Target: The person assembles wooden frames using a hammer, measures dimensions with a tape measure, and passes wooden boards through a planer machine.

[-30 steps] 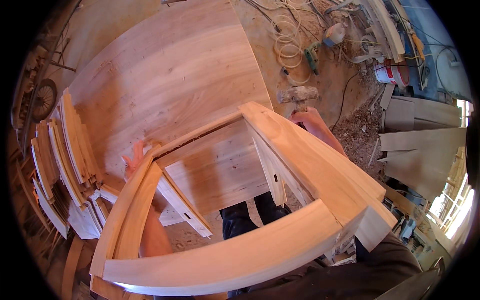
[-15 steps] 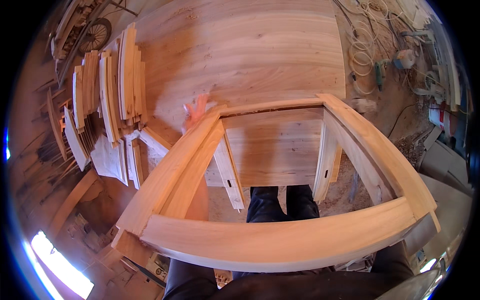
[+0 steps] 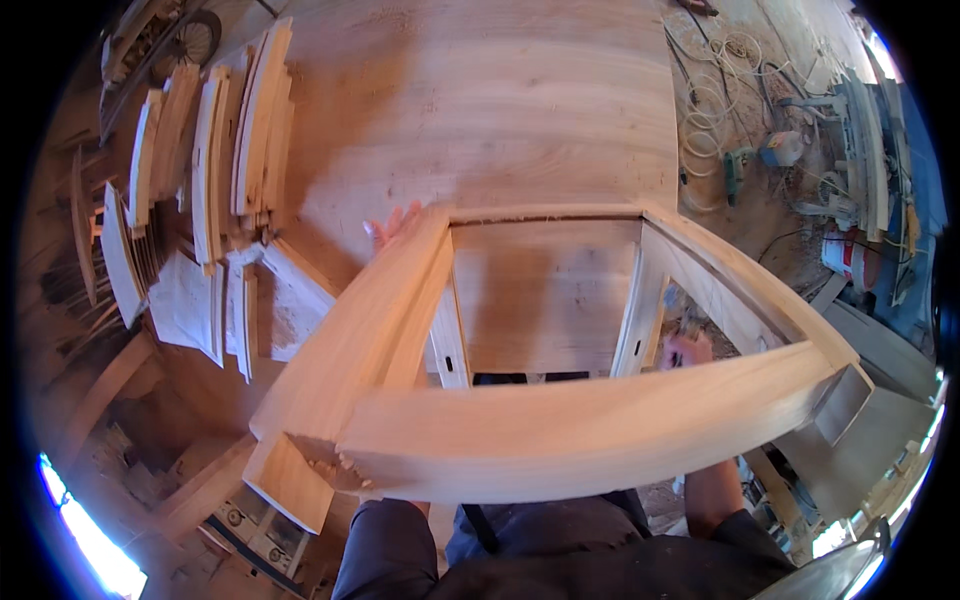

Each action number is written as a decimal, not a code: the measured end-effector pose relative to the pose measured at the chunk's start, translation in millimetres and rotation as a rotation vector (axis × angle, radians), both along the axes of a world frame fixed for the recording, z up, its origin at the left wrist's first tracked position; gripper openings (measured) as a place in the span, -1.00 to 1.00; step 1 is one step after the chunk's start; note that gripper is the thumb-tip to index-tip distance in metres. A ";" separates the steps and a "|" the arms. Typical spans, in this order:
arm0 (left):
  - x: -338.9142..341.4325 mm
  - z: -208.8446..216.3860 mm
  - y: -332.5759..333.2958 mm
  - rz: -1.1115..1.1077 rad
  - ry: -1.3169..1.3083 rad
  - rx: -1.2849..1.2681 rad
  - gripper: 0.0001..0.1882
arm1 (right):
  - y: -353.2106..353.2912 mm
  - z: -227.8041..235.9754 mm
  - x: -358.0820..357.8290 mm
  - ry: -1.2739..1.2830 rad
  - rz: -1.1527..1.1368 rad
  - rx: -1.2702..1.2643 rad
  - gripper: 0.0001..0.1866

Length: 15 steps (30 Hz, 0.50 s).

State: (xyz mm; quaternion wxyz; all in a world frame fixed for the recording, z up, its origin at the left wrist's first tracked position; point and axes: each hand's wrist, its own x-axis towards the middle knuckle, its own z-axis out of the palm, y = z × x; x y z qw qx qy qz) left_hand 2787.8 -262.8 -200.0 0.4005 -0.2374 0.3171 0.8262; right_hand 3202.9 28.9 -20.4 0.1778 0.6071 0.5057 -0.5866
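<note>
A pale wooden frame [image 3: 560,425] with legs, like a stool or chair carcass, stands tilted in front of me. Past its left rail, my left hand [image 3: 392,225] shows its spread fingers close against the outer side of the wood; the palm is partly hidden. Through the opening on the right, my right hand [image 3: 687,348] appears with curled fingers, beside a slotted leg [image 3: 640,315]. Whatever it may hold is too blurred to name. My right forearm [image 3: 713,495] passes beneath the front rail.
Beneath and beyond the frame lies a broad wooden panel [image 3: 480,110]. Stacked wooden slats [image 3: 260,130] stand at the left. To the right are coiled hoses [image 3: 705,130], a green power tool [image 3: 735,175] and a white-and-red bucket [image 3: 850,258]. A spoked wheel [image 3: 195,40] is at the far left.
The frame has tipped and shifted, its front rail rising and its lower left end swinging toward me. My right hand has come into view inside the right side. My left hand stays by the left rail.
</note>
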 end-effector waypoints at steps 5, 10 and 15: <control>113.0 55.3 -84.5 0.025 -0.092 -0.216 -0.30 | -74.6 16.2 1.2 -0.099 0.293 -0.230 -0.45; 212.0 94.1 -129.6 -0.168 -0.041 -0.646 -0.48 | -172.7 2.4 -78.8 -0.062 0.546 -0.457 -0.41; 248.3 162.0 -117.8 -0.010 -0.210 -0.617 -0.69 | -254.5 -18.3 -166.3 0.457 0.642 -0.235 -0.43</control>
